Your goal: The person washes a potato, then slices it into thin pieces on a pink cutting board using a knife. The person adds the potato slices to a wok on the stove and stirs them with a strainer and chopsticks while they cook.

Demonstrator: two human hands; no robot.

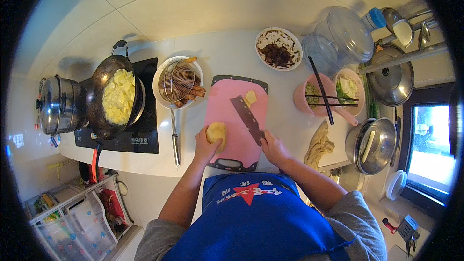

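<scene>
A peeled potato (218, 132) is gripped in my left hand (205, 150), at the left edge of the pink cutting board (220, 99). My right hand (274, 150) is closed around the handle of a kitchen knife (248, 120). Its broad dark blade slants across the board, pointing away and to the left. Pale cut pieces (250, 97) lie beside the blade near the board's far right corner. The potato and the blade are apart. My fingers hide the knife handle and the lower part of the potato.
Left of the board, a wire skimmer (178, 81) rests across a white bowl (157, 93) of browned strips. A wok (99, 97) heaped with pale yellow pieces sits on the cooktop (145, 137). To the right are pink baskets (303, 97), chopsticks (319, 84), a cloth (319, 146) and a water jug (343, 36).
</scene>
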